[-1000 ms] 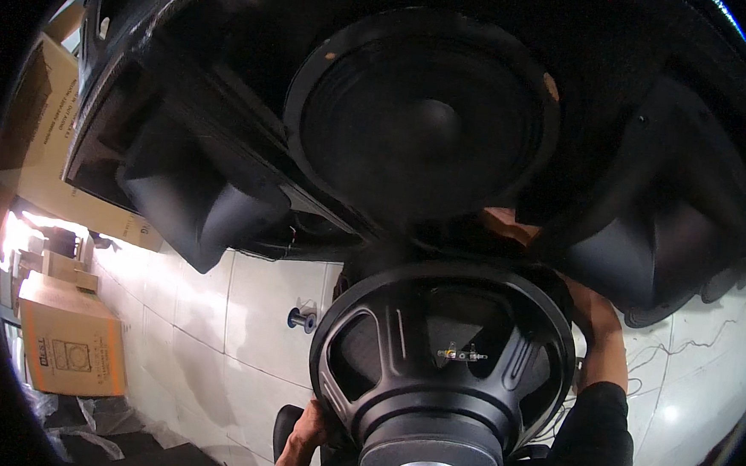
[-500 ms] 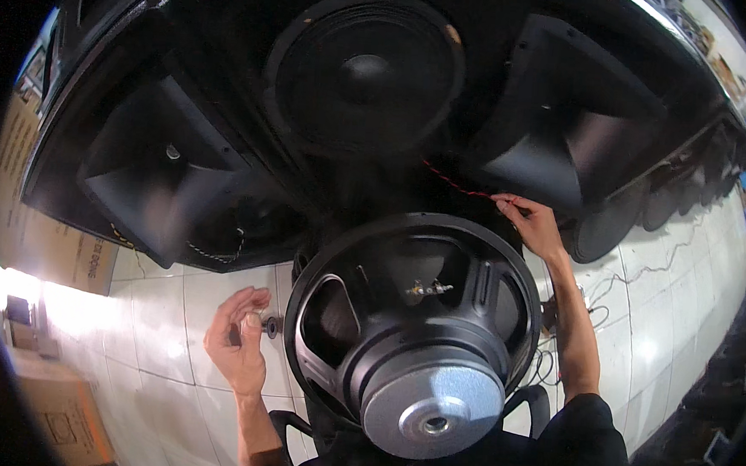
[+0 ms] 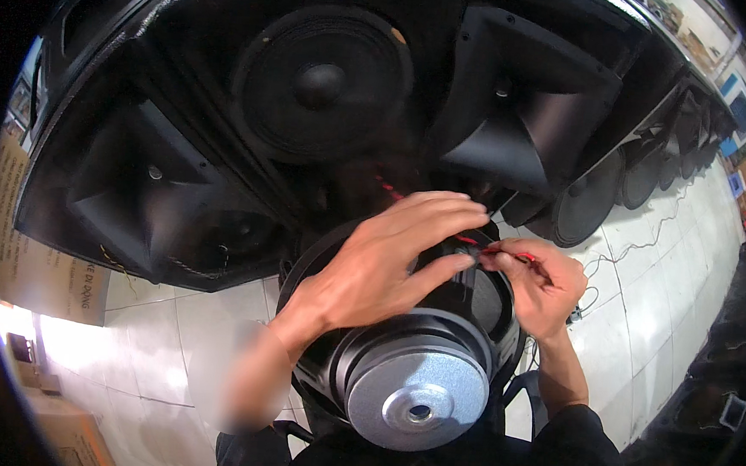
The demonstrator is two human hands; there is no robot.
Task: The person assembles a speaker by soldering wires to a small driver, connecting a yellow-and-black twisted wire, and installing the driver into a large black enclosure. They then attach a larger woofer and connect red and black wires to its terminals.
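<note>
A large loose speaker driver (image 3: 457, 400) lies back side up in front of me, its silver magnet toward my body and its black basket beyond. A red and dark twisted wire (image 3: 387, 185) comes out of the cabinet side and runs behind my left fingers. My right hand (image 3: 545, 282), at the driver's right rim, pinches the wire near its end between thumb and fingertips. Above the basket, my left hand (image 3: 380, 263) is stretched out with its thumb apart, its fingertips close to the wire. It covers much of the basket and its terminals.
A big black speaker cabinet with a mounted round driver (image 3: 318, 84) and a horn (image 3: 508, 113) stands ahead. Another horn (image 3: 150, 177) is at the left, with loose wires below it. Several round speakers (image 3: 588, 208) line the right. Cardboard boxes (image 3: 52, 247) stand on the left of the tiled floor.
My left hand has come from the left of the driver to above its basket. My right hand, still pinching the wire, has drawn it down toward the driver's right rim.
</note>
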